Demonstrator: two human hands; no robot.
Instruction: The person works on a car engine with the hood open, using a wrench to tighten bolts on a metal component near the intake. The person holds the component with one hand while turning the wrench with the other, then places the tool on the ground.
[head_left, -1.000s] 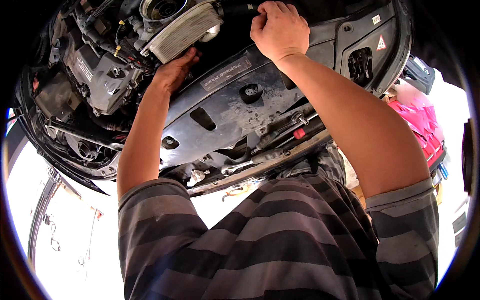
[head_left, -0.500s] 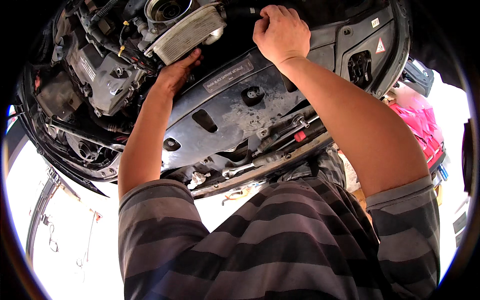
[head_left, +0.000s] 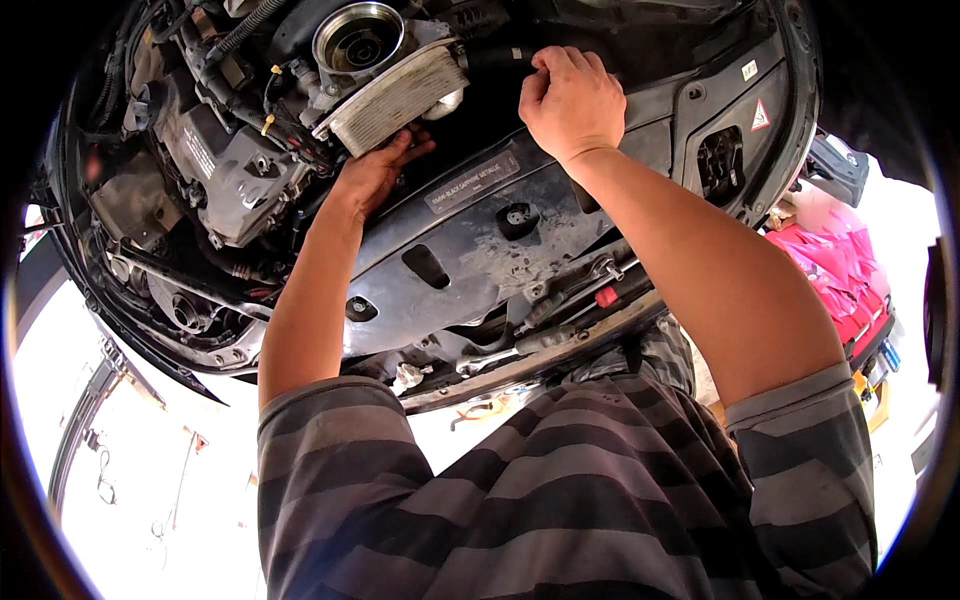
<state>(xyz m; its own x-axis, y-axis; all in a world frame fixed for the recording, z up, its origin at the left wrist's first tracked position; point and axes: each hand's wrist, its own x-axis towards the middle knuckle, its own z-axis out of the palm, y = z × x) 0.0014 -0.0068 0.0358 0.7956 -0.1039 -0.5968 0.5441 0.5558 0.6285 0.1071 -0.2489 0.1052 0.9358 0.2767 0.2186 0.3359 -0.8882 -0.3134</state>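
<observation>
- Fingers (head_left: 406,153) of the left hand (head_left: 370,184), between 10 and 11 o'clock from the middle of the view, are outstretched and slightly apart under the finned metal block (head_left: 400,102); whether they grip anything cannot be told.
- The finned metal block sits toward 11 o'clock, tilted, its lower edge at the left hand.
- The right hand (head_left: 577,108) is at 1 o'clock, its back toward the view and its fingers curled at the near end of the black hose (head_left: 493,58); the tips are hidden, so whether they pinch the hose cannot be told.
- The black hose lies at 12 o'clock, between the finned metal block and the right hand.
- A round metal housing (head_left: 358,42), open at the top, stands just beyond the block toward 11 o'clock.
- A pale pipe elbow (head_left: 447,104) shows at the block's 4 o'clock side.
- The grey engine cover (head_left: 228,185) lies at 10 o'clock.
- A dark front panel (head_left: 465,240) with cut-outs crosses the middle.
- Along its near edge, a red-ended tool (head_left: 606,297) rests at 3 o'clock and a crumpled white piece (head_left: 408,377) between 7 and 8.
- Bright pink sheeting (head_left: 825,265) hangs farther out at 3 o'clock.
</observation>
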